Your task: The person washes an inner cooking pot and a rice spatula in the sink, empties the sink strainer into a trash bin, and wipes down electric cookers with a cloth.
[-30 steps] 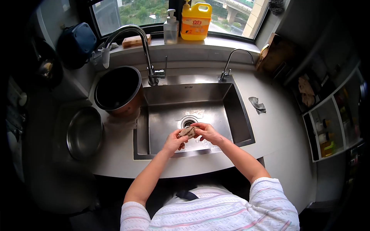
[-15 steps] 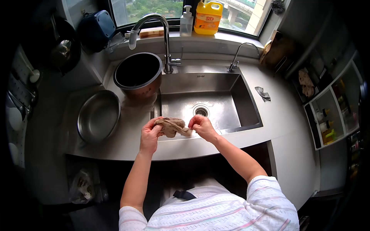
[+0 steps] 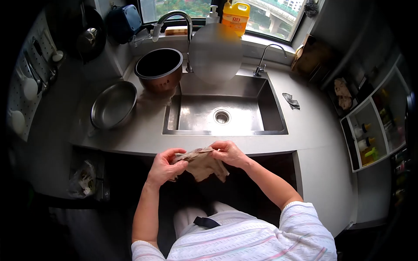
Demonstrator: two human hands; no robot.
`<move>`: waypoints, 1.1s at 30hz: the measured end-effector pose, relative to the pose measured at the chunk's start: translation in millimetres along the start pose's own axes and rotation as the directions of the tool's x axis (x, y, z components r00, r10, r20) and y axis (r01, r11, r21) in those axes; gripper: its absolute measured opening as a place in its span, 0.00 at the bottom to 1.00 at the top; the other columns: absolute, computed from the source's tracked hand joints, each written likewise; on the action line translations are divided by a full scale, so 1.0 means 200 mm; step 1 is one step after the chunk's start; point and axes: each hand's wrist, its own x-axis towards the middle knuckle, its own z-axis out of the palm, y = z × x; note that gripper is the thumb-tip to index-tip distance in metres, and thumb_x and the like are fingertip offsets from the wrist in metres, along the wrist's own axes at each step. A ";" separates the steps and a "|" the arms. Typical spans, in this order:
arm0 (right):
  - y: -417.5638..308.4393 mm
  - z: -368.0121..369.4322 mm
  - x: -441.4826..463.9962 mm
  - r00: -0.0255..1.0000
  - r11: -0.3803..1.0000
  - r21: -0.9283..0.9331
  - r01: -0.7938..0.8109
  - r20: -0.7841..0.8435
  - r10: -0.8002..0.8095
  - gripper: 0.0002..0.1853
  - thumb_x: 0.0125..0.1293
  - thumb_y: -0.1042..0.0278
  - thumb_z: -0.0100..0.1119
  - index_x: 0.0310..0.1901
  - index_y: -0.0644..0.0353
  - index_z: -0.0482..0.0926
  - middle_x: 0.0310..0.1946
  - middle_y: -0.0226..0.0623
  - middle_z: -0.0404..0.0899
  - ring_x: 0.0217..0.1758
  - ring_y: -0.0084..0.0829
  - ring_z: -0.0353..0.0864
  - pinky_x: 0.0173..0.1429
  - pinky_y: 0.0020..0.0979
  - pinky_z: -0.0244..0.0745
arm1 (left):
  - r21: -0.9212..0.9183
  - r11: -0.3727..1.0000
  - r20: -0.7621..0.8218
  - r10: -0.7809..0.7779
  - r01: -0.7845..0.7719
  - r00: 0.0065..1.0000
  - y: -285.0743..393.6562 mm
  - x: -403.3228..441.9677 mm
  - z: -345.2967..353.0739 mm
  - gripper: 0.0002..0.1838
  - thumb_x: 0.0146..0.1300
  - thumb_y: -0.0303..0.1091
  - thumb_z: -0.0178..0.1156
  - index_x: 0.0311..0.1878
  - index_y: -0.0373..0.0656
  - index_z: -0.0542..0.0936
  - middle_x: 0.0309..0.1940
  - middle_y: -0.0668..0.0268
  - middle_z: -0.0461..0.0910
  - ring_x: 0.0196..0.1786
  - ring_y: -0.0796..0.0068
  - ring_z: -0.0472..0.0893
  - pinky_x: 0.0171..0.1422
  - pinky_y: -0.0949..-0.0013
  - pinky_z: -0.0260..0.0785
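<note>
A damp-looking beige cloth [image 3: 201, 165] hangs partly spread between my hands, in front of the counter's front edge. My left hand [image 3: 166, 167] pinches its left end between thumb and fingers. The upper right edge is pinched by my right hand [image 3: 227, 153]. Beyond them lies the steel sink [image 3: 204, 111] with its round drain [image 3: 221, 116] showing. A small grey cloth [image 3: 291, 101] lies crumpled on the counter to the right of the sink.
A dark-lined pot [image 3: 160, 82] and a steel basin [image 3: 114, 105] stand left of the sink. Behind it rise a large faucet [image 3: 190, 32] and a thin one [image 3: 260, 65]. A yellow jug [image 3: 236, 18] stands on the windowsill. A blurred round patch covers part of the back edge.
Both hands have moved from over the sink back towards my body with the beige cloth. The cloth, bunched up before, now hangs more open. The view has shifted.
</note>
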 end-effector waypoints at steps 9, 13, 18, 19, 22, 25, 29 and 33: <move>-0.03 -0.03 -0.35 0.987 0.960 0.236 -0.149 0.102 0.128 0.05 0.53 0.79 0.51 0.30 0.59 0.68 0.43 0.35 0.73 0.44 0.21 0.71 0.53 0.23 0.66 | 0.124 0.947 -0.058 0.304 -0.295 0.951 -0.27 -0.28 0.15 0.05 0.50 0.21 0.62 0.32 0.37 0.77 0.33 0.63 0.77 0.33 0.85 0.73 0.36 0.81 0.66; -0.04 0.16 -0.35 0.914 0.955 0.159 -0.250 0.365 0.178 0.10 0.52 0.76 0.59 0.34 0.58 0.68 0.37 0.29 0.74 0.37 0.16 0.70 0.38 0.18 0.67 | -0.363 0.910 -0.082 0.184 -0.201 0.980 -0.28 -0.46 0.06 0.09 0.52 0.19 0.57 0.38 0.39 0.74 0.32 0.69 0.76 0.34 0.85 0.72 0.39 0.82 0.66; -0.08 0.50 -0.31 0.807 0.972 -0.160 -0.171 0.543 0.232 0.23 0.54 0.67 0.62 0.52 0.61 0.70 0.32 0.30 0.74 0.35 0.19 0.71 0.41 0.22 0.70 | -0.273 0.945 -0.201 0.127 -0.180 0.971 -0.35 -0.69 -0.01 0.09 0.56 0.18 0.54 0.41 0.39 0.76 0.34 0.71 0.76 0.37 0.86 0.74 0.44 0.82 0.67; -0.06 0.58 -0.31 0.797 0.977 -0.139 -0.161 0.565 0.212 0.22 0.56 0.63 0.62 0.51 0.61 0.72 0.32 0.30 0.75 0.35 0.19 0.72 0.41 0.22 0.70 | -0.249 0.952 -0.228 0.119 -0.176 0.966 -0.36 -0.74 -0.05 0.09 0.57 0.19 0.54 0.41 0.39 0.76 0.34 0.71 0.77 0.38 0.85 0.74 0.45 0.81 0.68; -0.07 0.83 -0.25 0.771 0.974 -0.184 -0.135 0.598 0.220 0.19 0.62 0.57 0.57 0.48 0.62 0.76 0.31 0.28 0.77 0.34 0.18 0.70 0.43 0.25 0.69 | -0.203 0.973 -0.285 0.052 -0.113 0.957 -0.40 -0.95 -0.20 0.09 0.59 0.21 0.54 0.43 0.37 0.77 0.35 0.70 0.78 0.39 0.84 0.75 0.46 0.80 0.68; -0.11 1.14 -0.20 0.786 0.977 -0.150 -0.151 0.582 0.210 0.16 0.66 0.60 0.52 0.49 0.62 0.76 0.31 0.26 0.77 0.35 0.16 0.69 0.43 0.24 0.69 | -0.268 0.963 -0.271 -0.059 -0.016 0.961 -0.47 -1.22 -0.41 0.12 0.58 0.24 0.58 0.46 0.35 0.75 0.38 0.68 0.77 0.40 0.83 0.75 0.46 0.79 0.69; -0.19 1.54 -0.15 0.777 0.985 -0.069 -0.156 0.607 0.165 0.16 0.66 0.59 0.51 0.46 0.62 0.77 0.32 0.23 0.77 0.35 0.15 0.68 0.43 0.22 0.69 | -0.188 0.969 -0.105 -0.185 0.163 0.977 -0.47 -1.65 -0.73 0.25 0.49 0.24 0.67 0.52 0.33 0.72 0.42 0.66 0.77 0.43 0.80 0.76 0.49 0.76 0.69; -0.30 1.83 -0.10 0.666 0.955 0.093 -0.283 0.735 0.126 0.13 0.66 0.60 0.52 0.45 0.58 0.77 0.29 0.18 0.75 0.32 0.10 0.68 0.38 0.17 0.68 | -0.130 0.986 -0.090 0.094 -0.105 0.992 -0.29 -2.10 -1.08 0.29 0.48 0.29 0.69 0.54 0.33 0.70 0.45 0.62 0.77 0.47 0.73 0.77 0.52 0.71 0.70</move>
